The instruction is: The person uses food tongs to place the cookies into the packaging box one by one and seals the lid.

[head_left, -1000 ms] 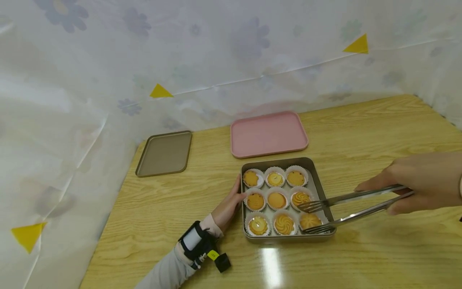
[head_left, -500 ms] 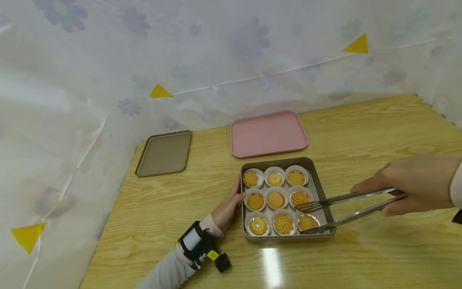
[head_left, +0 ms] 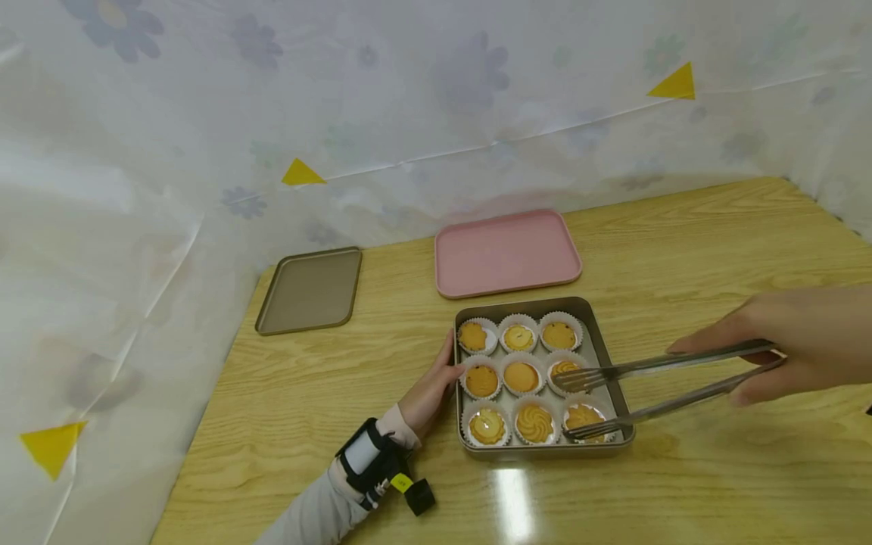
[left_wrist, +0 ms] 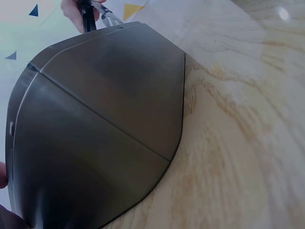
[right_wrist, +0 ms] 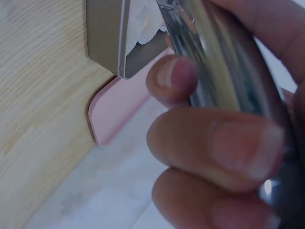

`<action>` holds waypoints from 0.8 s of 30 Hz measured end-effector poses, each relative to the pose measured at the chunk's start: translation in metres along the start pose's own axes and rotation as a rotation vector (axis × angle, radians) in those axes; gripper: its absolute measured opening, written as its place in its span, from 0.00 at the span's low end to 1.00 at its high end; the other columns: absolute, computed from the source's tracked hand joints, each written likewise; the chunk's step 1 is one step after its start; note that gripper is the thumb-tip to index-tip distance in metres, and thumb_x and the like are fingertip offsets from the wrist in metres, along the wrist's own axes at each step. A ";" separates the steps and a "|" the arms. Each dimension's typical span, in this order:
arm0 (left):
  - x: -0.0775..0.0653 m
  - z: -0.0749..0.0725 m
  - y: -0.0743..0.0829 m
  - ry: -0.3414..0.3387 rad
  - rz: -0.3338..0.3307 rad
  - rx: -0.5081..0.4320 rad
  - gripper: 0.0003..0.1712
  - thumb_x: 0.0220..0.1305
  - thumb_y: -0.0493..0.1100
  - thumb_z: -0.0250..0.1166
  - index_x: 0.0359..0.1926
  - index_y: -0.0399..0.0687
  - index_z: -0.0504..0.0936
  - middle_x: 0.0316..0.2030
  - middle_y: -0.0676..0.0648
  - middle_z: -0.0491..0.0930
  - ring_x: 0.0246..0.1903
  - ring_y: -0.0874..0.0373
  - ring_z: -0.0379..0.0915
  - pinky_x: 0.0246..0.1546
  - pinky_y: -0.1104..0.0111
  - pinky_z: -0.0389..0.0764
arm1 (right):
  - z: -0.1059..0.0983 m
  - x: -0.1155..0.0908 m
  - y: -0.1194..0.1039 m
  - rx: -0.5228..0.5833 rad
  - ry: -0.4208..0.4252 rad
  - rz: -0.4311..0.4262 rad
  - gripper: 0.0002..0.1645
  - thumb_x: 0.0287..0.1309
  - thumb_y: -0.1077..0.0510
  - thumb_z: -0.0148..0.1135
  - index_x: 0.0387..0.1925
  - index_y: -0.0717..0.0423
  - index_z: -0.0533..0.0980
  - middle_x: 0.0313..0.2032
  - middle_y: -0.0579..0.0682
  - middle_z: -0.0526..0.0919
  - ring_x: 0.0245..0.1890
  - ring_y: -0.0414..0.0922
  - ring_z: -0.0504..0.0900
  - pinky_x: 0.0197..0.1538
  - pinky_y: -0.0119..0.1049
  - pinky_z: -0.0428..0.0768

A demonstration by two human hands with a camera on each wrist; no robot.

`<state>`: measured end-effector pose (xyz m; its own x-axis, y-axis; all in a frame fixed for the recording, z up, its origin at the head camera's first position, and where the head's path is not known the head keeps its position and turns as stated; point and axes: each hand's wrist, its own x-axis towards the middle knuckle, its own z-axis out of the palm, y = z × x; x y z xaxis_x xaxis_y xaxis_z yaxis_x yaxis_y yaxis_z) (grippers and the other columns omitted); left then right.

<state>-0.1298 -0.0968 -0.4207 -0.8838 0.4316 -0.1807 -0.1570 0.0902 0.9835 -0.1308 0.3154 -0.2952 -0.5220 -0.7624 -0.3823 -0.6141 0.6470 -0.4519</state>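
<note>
A square metal tin (head_left: 470,451) holds several cookies in white paper cups, set in rows. My left hand (head_left: 428,393) grips the tin's left wall, its thumb at the rim; in the left wrist view only bits of fingers (left_wrist: 10,218) show at the edge. In my right hand (head_left: 783,341) is a pair of metal tongs (head_left: 681,405), spread apart over the tin's right side. One prong end covers part of a swirled cookie (head_left: 562,368); the other lies across the near-right cookie (head_left: 583,415). Close up, the right fingers (right_wrist: 205,143) curl round the tongs.
Behind the tin lies a pink tray (head_left: 507,253). A flat brown metal tray (head_left: 309,291), perhaps a lid, lies at the back left. A flower-patterned sheet (head_left: 409,91) with yellow triangles hangs along the back and left of the wooden table (head_left: 306,409).
The tongs shift slightly left, then their grip end moves back right while the tips stay over the same two cookies. The near-right cookie cup moves slightly. My left hand stays put.
</note>
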 end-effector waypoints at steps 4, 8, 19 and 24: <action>0.000 0.000 0.000 0.001 -0.002 0.001 0.41 0.71 0.39 0.44 0.77 0.45 0.32 0.76 0.42 0.26 0.74 0.47 0.19 0.73 0.51 0.30 | 0.000 -0.006 0.018 0.022 0.111 -0.195 0.37 0.59 0.57 0.65 0.69 0.57 0.65 0.44 0.25 0.75 0.20 0.22 0.57 0.19 0.21 0.64; 0.001 0.000 -0.001 0.002 -0.010 0.004 0.41 0.71 0.39 0.44 0.77 0.45 0.32 0.76 0.43 0.26 0.74 0.47 0.19 0.73 0.51 0.30 | 0.000 -0.012 0.029 -0.125 0.296 -0.102 0.44 0.52 0.57 0.71 0.69 0.37 0.64 0.54 0.31 0.77 0.39 0.21 0.74 0.29 0.21 0.74; 0.001 -0.001 -0.001 0.005 -0.027 0.012 0.42 0.70 0.40 0.45 0.77 0.47 0.31 0.76 0.44 0.26 0.74 0.49 0.19 0.73 0.52 0.31 | -0.021 -0.016 0.048 -0.024 0.409 0.576 0.47 0.63 0.42 0.59 0.71 0.67 0.56 0.11 0.44 0.70 0.07 0.40 0.60 0.13 0.35 0.67; 0.001 -0.001 0.000 0.002 -0.023 0.014 0.42 0.70 0.40 0.45 0.77 0.46 0.31 0.76 0.44 0.26 0.74 0.48 0.19 0.73 0.51 0.30 | -0.018 -0.013 0.069 -0.002 0.454 0.645 0.51 0.61 0.36 0.57 0.70 0.69 0.57 0.07 0.44 0.60 0.09 0.41 0.59 0.14 0.37 0.66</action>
<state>-0.1308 -0.0974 -0.4213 -0.8810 0.4273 -0.2030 -0.1711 0.1123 0.9788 -0.1773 0.3700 -0.3066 -0.9660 -0.1620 -0.2016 -0.1089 0.9618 -0.2513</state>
